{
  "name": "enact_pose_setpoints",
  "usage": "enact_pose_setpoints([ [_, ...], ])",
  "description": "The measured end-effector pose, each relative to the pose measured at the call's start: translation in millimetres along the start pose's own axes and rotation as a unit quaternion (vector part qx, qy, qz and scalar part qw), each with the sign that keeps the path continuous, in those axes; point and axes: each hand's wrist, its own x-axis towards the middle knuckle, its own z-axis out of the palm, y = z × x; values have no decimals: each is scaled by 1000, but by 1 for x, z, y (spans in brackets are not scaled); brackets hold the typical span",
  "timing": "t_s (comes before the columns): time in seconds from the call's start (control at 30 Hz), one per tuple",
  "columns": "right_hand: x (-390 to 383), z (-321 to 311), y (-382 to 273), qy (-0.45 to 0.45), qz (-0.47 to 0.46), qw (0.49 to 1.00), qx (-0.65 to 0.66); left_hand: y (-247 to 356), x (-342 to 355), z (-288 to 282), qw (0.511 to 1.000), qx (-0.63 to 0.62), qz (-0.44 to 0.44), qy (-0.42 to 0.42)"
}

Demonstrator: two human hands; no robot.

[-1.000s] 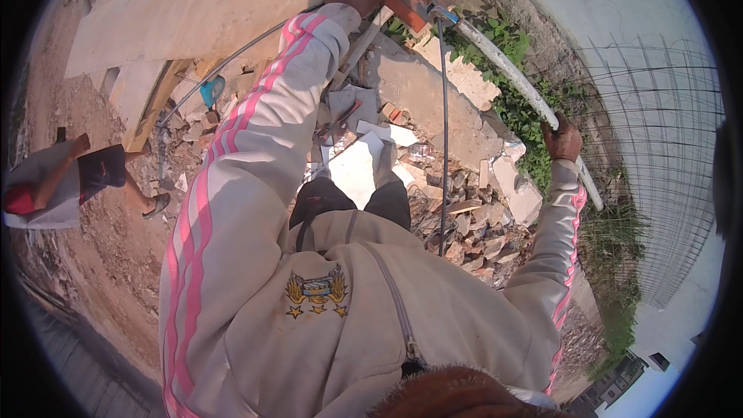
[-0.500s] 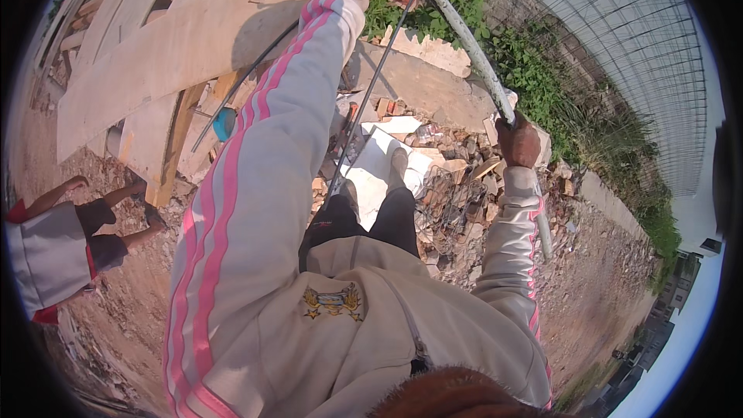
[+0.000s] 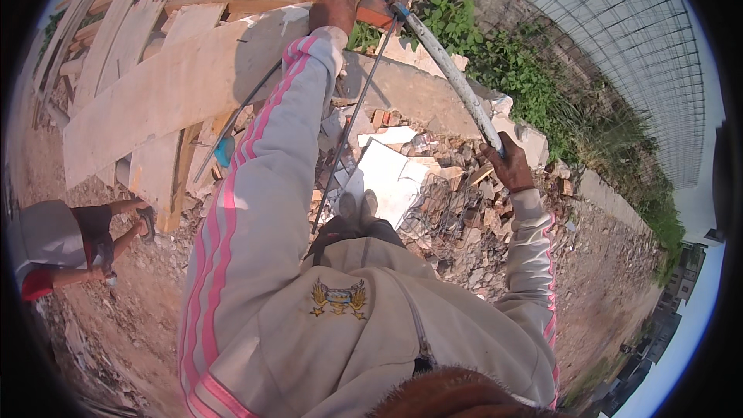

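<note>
My right hand (image 3: 511, 164) is closed around the lower part of a long, worn white pipe (image 3: 453, 73). The pipe slants up to a blue fitting (image 3: 399, 11) beside an orange-red block (image 3: 374, 15). At the far side, my left hand (image 3: 333, 11) is closed next to that block. It seems to grip a thin dark steel bar (image 3: 236, 116), whose upper stretch my left forearm hides. A second dark bar (image 3: 352, 120) runs from near the blue fitting down toward my feet. How the bars meet at the block is too small to tell.
Pale boards and planks (image 3: 170, 97) are heaped at the left. Broken brick rubble (image 3: 464, 209) and a white panel (image 3: 383, 174) lie around my feet. Green plants (image 3: 518, 70) and wire mesh (image 3: 619, 46) stand at the right. Another person (image 3: 58, 244) is at the far left.
My right hand and the pipe have shifted slightly down; the pipe length below that hand no longer shows. The left hand moved a little left and down. My feet came together; the other person shifted.
</note>
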Motion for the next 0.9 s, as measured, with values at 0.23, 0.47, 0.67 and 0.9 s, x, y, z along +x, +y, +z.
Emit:
enact_pose_setpoints([
  [0.23,0,-11,-6,0,-4,1000,-25,21,-19,-24,998,-48,2,46],
  [0.47,-5,-1,-15,15,5,1000,-11,9,-5,-7,999,-29,2,23],
  [0.67,-17,13,-30,34,54,997,-34,14,-10,-27,998,-63,20,18],
  [0.9,-20,19,-49,34,106,991,-72,-24,-43,-43,973,-142,181,29],
])
